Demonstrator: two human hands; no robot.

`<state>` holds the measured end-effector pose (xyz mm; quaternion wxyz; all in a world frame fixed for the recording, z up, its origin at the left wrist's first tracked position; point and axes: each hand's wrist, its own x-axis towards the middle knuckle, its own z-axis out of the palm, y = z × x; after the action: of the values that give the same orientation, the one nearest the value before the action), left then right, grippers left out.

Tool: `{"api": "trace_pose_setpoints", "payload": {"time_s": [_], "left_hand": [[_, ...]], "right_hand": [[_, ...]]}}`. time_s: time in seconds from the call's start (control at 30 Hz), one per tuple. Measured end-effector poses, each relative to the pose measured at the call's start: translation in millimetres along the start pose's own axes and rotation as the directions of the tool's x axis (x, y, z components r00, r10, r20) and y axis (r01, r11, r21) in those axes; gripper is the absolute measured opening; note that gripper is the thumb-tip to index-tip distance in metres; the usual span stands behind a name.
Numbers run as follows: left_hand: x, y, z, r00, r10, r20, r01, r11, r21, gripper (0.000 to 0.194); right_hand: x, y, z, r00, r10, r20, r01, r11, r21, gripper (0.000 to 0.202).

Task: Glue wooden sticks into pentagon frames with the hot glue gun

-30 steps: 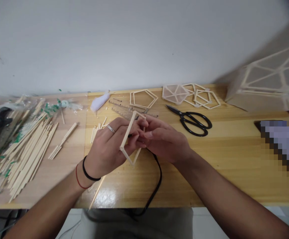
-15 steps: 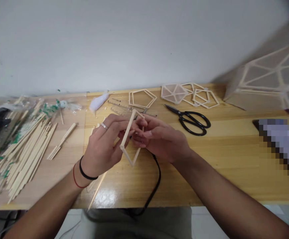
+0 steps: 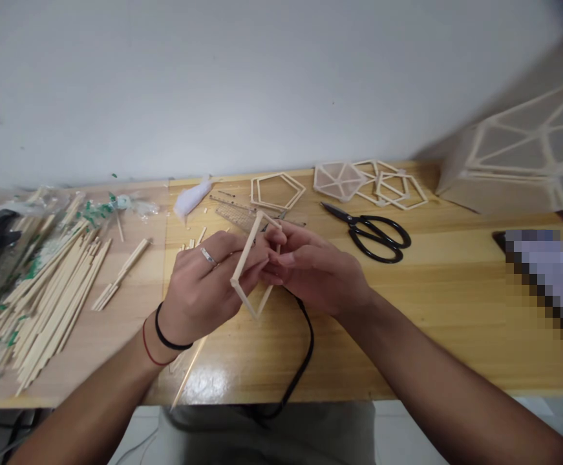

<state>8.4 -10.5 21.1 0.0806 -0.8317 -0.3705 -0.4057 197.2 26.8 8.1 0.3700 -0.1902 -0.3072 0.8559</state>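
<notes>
A small frame of pale wooden sticks point(image 3: 245, 255) is held up on edge over the middle of the table. My right hand point(image 3: 322, 268) pinches its right side between thumb and fingers. From the left, my left hand point(image 3: 208, 278), with a ring on one finger, reaches to the frame, its fingers bent and pressed together against my right fingertips. Whatever lies between those left fingertips is hidden. Just behind the hands is a clear ruler point(image 3: 235, 210), partly covered. A black cord point(image 3: 308, 336) runs from beneath the hands toward the table's front edge.
Black-handled scissors point(image 3: 371, 232) lie right of the hands. Behind are a pentagon frame point(image 3: 278, 190), a covered panel point(image 3: 340, 181), and a white bag-like piece point(image 3: 192, 199). Many wooden sticks point(image 3: 63, 290) spread at left. A large paneled structure point(image 3: 518, 155) stands at right, near a pixelated device point(image 3: 547, 278).
My left hand has lowered slightly and its fingers have shifted at the frame. The frame has tilted a little to the left. My right hand stays nearly still.
</notes>
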Motion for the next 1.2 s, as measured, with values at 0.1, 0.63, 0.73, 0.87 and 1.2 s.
{"api": "trace_pose_setpoints", "payload": {"time_s": [0.1,0.63,0.73,0.87,1.2], "left_hand": [[-0.4,1.1,1.9,1.000,-0.006,0.008,0.005,0.999,0.042,0.008],[-0.2,2.3,-0.2,0.999,-0.050,-0.012,0.049,0.996,-0.071,0.008],[-1.3,3.0,0.3,0.998,-0.052,-0.023,0.051,0.997,-0.063,0.012],[-2.7,2.2,0.9,1.000,-0.004,-0.029,0.005,0.999,0.034,0.013],[-3.8,1.1,5.9,1.000,0.016,0.000,-0.016,0.986,0.165,0.006]], "right_hand": [[0.0,0.3,1.2,1.000,0.005,0.005,-0.005,1.000,0.005,0.026],[-1.6,-3.9,3.3,1.000,-0.003,-0.002,0.003,1.000,-0.001,0.023],[-1.7,-3.4,3.8,1.000,-0.010,-0.011,0.010,1.000,0.003,0.021],[-0.6,-2.0,3.1,1.000,-0.017,-0.011,0.017,1.000,-0.004,0.028],[0.2,2.9,2.5,0.998,-0.039,-0.043,0.035,0.996,-0.081,0.030]]}}
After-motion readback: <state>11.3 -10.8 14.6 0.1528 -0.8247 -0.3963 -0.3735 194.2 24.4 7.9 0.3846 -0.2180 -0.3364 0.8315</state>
